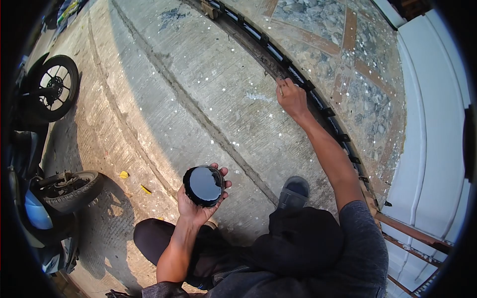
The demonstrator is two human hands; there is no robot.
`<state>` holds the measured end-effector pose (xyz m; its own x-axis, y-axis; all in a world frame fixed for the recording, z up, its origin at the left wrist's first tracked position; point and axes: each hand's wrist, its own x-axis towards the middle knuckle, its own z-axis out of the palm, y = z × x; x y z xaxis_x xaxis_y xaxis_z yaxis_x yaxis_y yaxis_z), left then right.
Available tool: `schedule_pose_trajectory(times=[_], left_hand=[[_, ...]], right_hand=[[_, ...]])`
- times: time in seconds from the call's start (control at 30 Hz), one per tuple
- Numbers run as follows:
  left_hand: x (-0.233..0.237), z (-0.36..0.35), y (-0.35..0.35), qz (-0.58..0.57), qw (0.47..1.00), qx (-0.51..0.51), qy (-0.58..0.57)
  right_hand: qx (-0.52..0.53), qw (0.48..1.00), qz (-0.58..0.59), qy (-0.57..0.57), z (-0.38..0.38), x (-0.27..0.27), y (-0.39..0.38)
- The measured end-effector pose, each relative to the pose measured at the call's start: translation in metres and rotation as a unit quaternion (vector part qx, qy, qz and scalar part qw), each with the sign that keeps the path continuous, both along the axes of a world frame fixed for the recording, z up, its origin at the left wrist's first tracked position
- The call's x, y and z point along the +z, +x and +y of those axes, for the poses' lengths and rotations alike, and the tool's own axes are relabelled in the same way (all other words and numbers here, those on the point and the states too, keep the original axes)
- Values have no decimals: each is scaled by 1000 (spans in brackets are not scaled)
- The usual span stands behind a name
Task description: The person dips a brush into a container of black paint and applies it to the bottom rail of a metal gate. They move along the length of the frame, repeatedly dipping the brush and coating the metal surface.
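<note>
My left hand (200, 208) is wrapped from below round a round cup of dark liquid (204, 185), held upright above the concrete, with its glossy surface reflecting the sky. Stretched out ahead on the right, my right hand (292, 98) is closed beside a long black metal rail (318, 102) with evenly spaced brackets. Its fingers are pinched on something I cannot make out at the rail's near side.
A parked motorcycle (37, 196) stands at the left with its wheels toward me. My sandalled foot (294, 192) rests on the concrete floor (198, 64). Stone paving (367, 99) and a white corrugated surface (437, 89) lie beyond the rail; rusty bars (415, 231) are at lower right.
</note>
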<state>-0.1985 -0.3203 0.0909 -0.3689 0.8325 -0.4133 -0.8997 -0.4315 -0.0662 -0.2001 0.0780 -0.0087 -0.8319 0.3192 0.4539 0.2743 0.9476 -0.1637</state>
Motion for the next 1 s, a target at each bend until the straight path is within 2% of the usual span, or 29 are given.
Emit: schedule_pose_trajectory(times=[0.03, 0.13, 0.33, 0.63, 0.73, 0.83, 0.93, 1.0], left_hand=[[0, 0, 0, 0, 1000, 0, 0], [-3, 0, -2, -3, 1000, -1, -3], [-2, 0, -3, -9, 1000, -5, -3], [-4, -3, -4, -8, 1000, 0, 2], [-2, -4, -5, -7, 1000, 0, 6], [-1, -4, -6, -9, 1000, -1, 11], [1, -4, -5, -18, 1000, -2, 9], [2, -2, -7, -19, 1000, -3, 11]], right_hand=[[26, 998, -54, 35, -1, 1, 0], [4, 985, -152, 76, 1, 7, -8], [47, 978, -177, 99, 1, 11, -21], [35, 972, -202, 118, -15, 17, -25], [29, 967, -228, 109, -11, 19, -25], [32, 979, -183, 87, -13, 25, -25], [9, 960, -278, -3, -11, 34, -24], [12, 978, -207, -38, -26, 48, -11]])
